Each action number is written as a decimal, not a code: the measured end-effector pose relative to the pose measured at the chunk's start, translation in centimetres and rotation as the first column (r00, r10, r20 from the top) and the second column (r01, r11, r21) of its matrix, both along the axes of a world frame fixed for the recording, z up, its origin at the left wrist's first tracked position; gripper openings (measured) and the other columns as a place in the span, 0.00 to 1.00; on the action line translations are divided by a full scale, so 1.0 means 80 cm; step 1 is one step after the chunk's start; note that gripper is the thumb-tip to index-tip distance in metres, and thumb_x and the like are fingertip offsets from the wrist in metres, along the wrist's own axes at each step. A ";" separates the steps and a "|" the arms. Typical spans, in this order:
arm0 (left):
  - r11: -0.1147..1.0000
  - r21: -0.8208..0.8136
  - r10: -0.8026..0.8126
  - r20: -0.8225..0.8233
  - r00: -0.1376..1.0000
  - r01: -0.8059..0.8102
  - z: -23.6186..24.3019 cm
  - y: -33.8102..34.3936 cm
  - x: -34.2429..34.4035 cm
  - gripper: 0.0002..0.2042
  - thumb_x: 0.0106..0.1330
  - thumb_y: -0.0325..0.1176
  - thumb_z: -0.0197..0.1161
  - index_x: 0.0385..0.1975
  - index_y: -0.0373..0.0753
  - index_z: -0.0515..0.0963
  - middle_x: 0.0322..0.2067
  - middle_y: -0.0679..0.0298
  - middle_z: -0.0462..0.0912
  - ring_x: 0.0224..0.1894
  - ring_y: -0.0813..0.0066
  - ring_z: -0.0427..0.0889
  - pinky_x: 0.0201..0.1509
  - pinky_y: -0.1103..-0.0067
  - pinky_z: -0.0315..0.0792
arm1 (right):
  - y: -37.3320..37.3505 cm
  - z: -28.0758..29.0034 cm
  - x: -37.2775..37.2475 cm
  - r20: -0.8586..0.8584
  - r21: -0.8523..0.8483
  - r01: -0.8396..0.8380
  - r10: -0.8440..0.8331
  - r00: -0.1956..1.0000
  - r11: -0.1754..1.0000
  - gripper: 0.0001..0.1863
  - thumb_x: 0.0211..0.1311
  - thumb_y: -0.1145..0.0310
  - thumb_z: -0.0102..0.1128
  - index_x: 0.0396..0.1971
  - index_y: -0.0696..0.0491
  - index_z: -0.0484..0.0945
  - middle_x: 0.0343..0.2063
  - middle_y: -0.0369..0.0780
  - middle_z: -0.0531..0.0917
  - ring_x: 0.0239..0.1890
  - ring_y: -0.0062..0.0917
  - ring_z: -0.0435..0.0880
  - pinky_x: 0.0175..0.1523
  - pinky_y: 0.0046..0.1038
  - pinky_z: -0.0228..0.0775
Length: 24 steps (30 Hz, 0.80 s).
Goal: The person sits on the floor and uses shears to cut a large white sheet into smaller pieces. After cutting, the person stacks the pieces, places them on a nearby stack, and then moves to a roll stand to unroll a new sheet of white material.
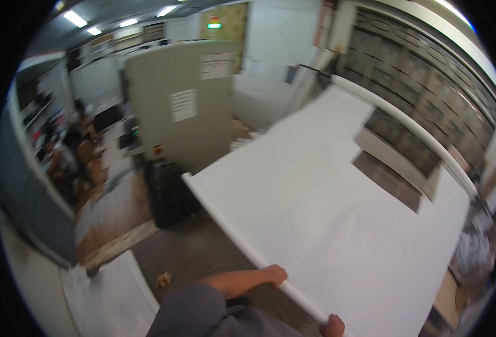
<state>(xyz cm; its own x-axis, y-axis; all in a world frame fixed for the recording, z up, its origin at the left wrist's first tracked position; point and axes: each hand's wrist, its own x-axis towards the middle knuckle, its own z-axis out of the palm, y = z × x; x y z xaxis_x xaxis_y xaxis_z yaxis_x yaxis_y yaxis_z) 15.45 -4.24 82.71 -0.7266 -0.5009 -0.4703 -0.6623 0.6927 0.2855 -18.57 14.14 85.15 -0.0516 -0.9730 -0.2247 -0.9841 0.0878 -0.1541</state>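
A wide white sheet (293, 185) stretches between a far white roll (405, 121) and a near white tube (234, 238) along its front edge. My left hand (276, 275) is closed around the tube near its middle. Farther right and lower, my right hand (333, 326) is closed on the same tube, partly cut off by the picture's lower edge. Close to the far roll, the sheet has a large angular opening through which dark surfaces show. Soft creases run across its right half.
A tall beige cabinet (180, 112) with papers on it stands beyond the sheet's left corner, a black bag-like bundle (169, 194) at its foot. White sheets (116, 295) lie at lower left. Clear plastic wrap (472, 253) is at right. Blurred people (65, 163) are far left.
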 end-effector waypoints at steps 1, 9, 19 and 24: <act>0.994 -0.108 -0.005 -0.073 0.997 -0.003 0.003 -0.001 0.003 0.20 0.50 0.35 0.66 0.44 0.41 0.75 0.38 0.57 0.82 0.49 0.58 0.78 0.58 0.57 0.66 | 0.001 -0.001 -0.003 0.007 0.113 -0.050 0.050 0.999 0.992 0.20 0.44 0.57 0.66 0.36 0.53 0.78 0.35 0.46 0.83 0.39 0.42 0.83 0.45 0.40 0.75; 0.989 0.048 -0.139 0.048 0.989 0.137 0.009 -0.018 -0.005 0.18 0.49 0.43 0.66 0.38 0.41 0.80 0.35 0.53 0.84 0.43 0.57 0.82 0.48 0.64 0.74 | 0.019 0.015 0.016 0.056 0.130 -0.013 0.006 0.998 0.991 0.24 0.42 0.56 0.67 0.39 0.54 0.78 0.37 0.46 0.83 0.41 0.43 0.82 0.47 0.40 0.74; 0.993 -0.079 -0.085 -0.012 0.996 0.084 0.013 0.010 0.019 0.15 0.51 0.37 0.65 0.38 0.39 0.76 0.36 0.55 0.82 0.41 0.53 0.82 0.46 0.60 0.72 | 0.046 -0.018 0.046 0.014 0.013 0.046 -0.046 0.999 0.999 0.20 0.41 0.63 0.65 0.38 0.52 0.79 0.32 0.44 0.83 0.40 0.38 0.82 0.45 0.41 0.73; 0.963 -0.261 -0.112 -0.170 0.979 0.065 0.012 0.016 0.008 0.13 0.52 0.34 0.62 0.38 0.40 0.76 0.37 0.56 0.83 0.43 0.55 0.82 0.49 0.58 0.72 | 0.029 0.000 0.038 -0.039 0.233 0.074 -0.067 0.997 0.970 0.21 0.41 0.60 0.66 0.39 0.50 0.80 0.37 0.42 0.81 0.45 0.40 0.80 0.48 0.44 0.71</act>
<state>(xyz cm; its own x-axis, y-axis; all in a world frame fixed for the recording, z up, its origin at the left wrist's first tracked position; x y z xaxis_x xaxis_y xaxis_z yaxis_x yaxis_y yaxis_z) 16.10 -2.96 83.67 -0.8347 -0.5160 -0.1927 -0.5484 0.8112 0.2029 -15.50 16.43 85.17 -0.1287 -0.8872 -0.4430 -0.9780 0.1874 -0.0912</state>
